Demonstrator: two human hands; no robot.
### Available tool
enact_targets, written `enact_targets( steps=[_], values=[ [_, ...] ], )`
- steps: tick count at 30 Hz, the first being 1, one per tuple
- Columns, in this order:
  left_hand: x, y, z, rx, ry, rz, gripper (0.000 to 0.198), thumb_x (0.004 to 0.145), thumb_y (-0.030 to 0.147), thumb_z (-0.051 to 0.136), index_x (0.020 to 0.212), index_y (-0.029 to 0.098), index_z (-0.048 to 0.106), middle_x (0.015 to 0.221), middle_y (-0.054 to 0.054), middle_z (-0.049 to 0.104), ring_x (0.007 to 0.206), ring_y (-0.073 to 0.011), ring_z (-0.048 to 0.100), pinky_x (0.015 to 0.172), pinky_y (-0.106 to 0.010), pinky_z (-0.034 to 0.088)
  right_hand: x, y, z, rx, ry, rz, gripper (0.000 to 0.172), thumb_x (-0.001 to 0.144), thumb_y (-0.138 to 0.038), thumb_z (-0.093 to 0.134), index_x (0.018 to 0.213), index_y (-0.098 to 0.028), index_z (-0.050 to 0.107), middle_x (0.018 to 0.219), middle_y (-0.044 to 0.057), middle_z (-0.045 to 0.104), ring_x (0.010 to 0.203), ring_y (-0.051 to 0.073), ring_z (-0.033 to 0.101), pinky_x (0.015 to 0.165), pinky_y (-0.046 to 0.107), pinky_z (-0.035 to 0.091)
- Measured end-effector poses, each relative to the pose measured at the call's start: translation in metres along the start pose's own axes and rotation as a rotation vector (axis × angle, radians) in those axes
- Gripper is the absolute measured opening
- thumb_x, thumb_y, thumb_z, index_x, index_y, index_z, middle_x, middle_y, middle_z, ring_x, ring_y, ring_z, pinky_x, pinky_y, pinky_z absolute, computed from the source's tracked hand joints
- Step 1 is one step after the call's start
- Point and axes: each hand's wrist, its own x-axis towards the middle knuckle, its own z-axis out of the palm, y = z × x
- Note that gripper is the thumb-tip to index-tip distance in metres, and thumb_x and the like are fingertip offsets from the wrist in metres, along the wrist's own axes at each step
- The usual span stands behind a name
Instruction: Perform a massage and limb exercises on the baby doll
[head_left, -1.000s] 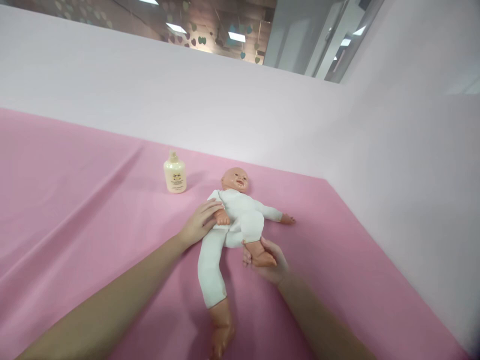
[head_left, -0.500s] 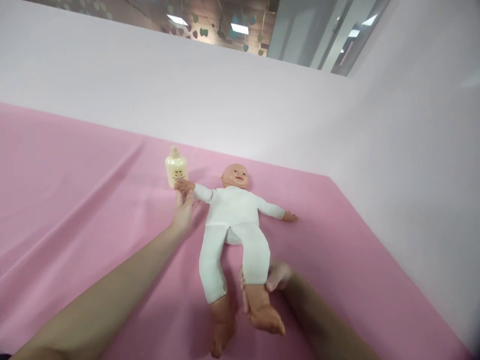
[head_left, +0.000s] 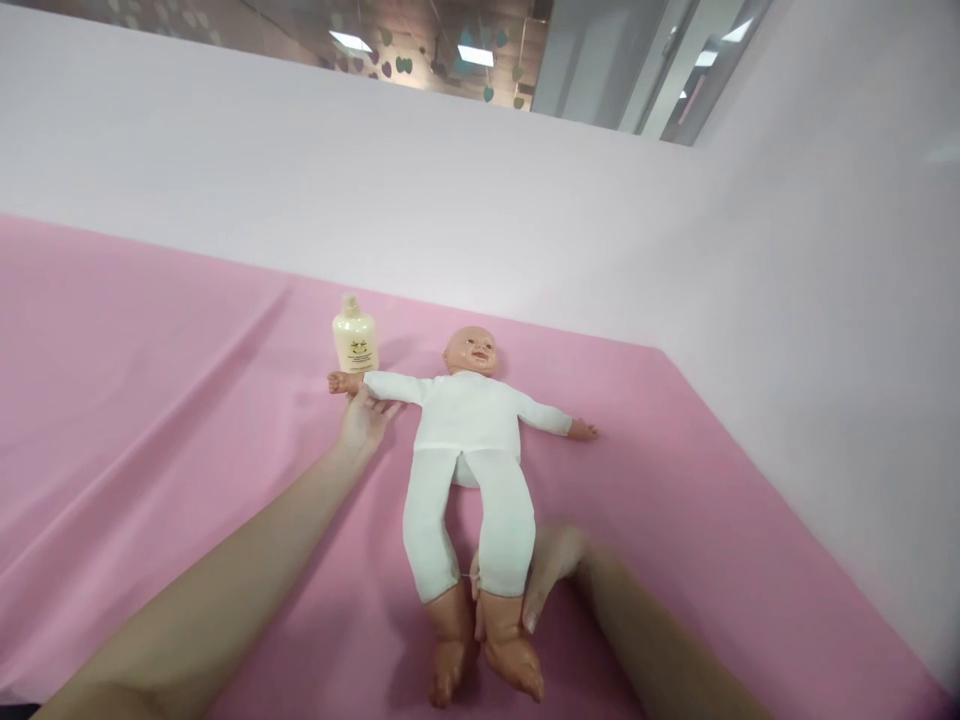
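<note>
A baby doll (head_left: 466,420) in a white top and trousers lies on its back, arms spread and bare feet toward me. My left hand (head_left: 365,422) is at the doll's arm on the left, its thumb against the sleeve near the cuff and its fingers partly hidden beneath. Around the lower leg on the right, my right hand (head_left: 553,565) is closed, thumb on the outer side and fingertips showing between the legs. Just behind the doll's left-lying hand stands a pale yellow bottle (head_left: 356,340) with a printed label.
Pink padded surface (head_left: 187,400) with long creases on the left lies under everything. A white wall (head_left: 360,190) runs along the back and another rises on the right. Beyond it, a window (head_left: 420,50) shows ceiling lights and hanging decorations.
The doll's arm on the left has straightened outward, its hand moving left in front of the bottle. The leg on the right has shifted slightly toward me and left with my right hand.
</note>
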Motion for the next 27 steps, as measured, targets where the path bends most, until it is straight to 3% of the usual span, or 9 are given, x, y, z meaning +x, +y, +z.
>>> enact_targets(
  steps=[5,7,10,13,15,18,21,27],
  values=[
    [-0.010,-0.002,0.005,0.094,-0.193,0.155,0.035,0.099,0.033,0.054,0.133,0.036,0.047,0.139,-0.006,0.059,0.125,-0.0214,0.061,0.098,-0.041,0.057,0.001,0.000,-0.004,-0.041,-0.059,0.012,0.054,0.061,-0.034,0.094,0.102,-0.017,0.064,0.100,0.008,0.075,0.103,0.025,0.073,0.086,0.030,0.058],
    [-0.014,-0.006,0.005,0.225,-0.302,0.259,0.040,0.095,0.034,0.060,0.132,0.035,0.048,0.139,-0.006,0.058,0.128,-0.0217,0.058,0.104,-0.042,0.053,0.001,0.006,-0.007,-0.016,-0.098,0.005,0.051,0.063,-0.034,0.092,0.102,-0.017,0.064,0.100,0.009,0.076,0.102,0.026,0.074,0.086,0.031,0.058],
    [-0.021,-0.010,0.002,0.540,-0.518,0.447,0.039,0.090,0.034,0.066,0.127,0.028,0.055,0.136,-0.008,0.061,0.132,-0.0247,0.055,0.114,-0.046,0.044,0.000,0.021,-0.013,0.079,-0.080,-0.091,0.062,0.056,-0.037,0.095,0.105,-0.016,0.064,0.096,0.012,0.076,0.092,0.027,0.075,0.079,0.035,0.058],
    [-0.026,-0.012,0.000,0.843,-0.796,0.552,0.036,0.089,0.031,0.064,0.125,0.024,0.060,0.137,-0.011,0.062,0.137,-0.0295,0.050,0.119,-0.054,0.035,-0.002,0.031,-0.018,0.199,0.162,-0.301,0.066,0.053,-0.053,0.091,0.100,-0.012,0.066,0.082,0.012,0.074,0.074,0.025,0.071,0.074,0.040,0.056],
    [-0.028,-0.013,-0.001,0.965,-0.901,0.584,0.035,0.089,0.029,0.061,0.124,0.024,0.063,0.139,-0.012,0.061,0.140,-0.0314,0.046,0.121,-0.058,0.031,-0.003,0.031,-0.019,0.245,0.345,-0.421,0.059,0.062,-0.061,0.081,0.094,-0.012,0.067,0.077,0.009,0.071,0.070,0.022,0.067,0.075,0.039,0.054],
    [-0.027,-0.014,-0.001,1.038,-0.922,0.619,0.034,0.090,0.029,0.058,0.123,0.025,0.064,0.141,-0.011,0.060,0.142,-0.0321,0.044,0.120,-0.060,0.031,-0.003,0.023,-0.016,0.259,0.564,-0.526,0.042,0.083,-0.056,0.064,0.091,-0.015,0.067,0.079,0.005,0.067,0.072,0.016,0.062,0.078,0.034,0.050],
    [-0.026,-0.014,0.000,1.054,-0.927,0.640,0.034,0.091,0.030,0.058,0.123,0.025,0.064,0.141,-0.011,0.060,0.142,-0.0317,0.044,0.120,-0.059,0.031,0.000,0.015,-0.008,0.240,0.722,-0.554,0.036,0.089,-0.051,0.059,0.086,-0.016,0.067,0.078,0.004,0.064,0.072,0.015,0.059,0.075,0.031,0.048],
    [-0.028,-0.012,0.001,1.015,-0.932,0.649,0.032,0.091,0.028,0.058,0.122,0.024,0.063,0.139,-0.011,0.061,0.140,-0.0308,0.047,0.121,-0.059,0.031,0.004,0.011,-0.004,0.230,0.752,-0.533,0.040,0.083,-0.051,0.065,0.089,-0.011,0.068,0.077,0.006,0.066,0.068,0.015,0.061,0.070,0.030,0.048]
  ],
)
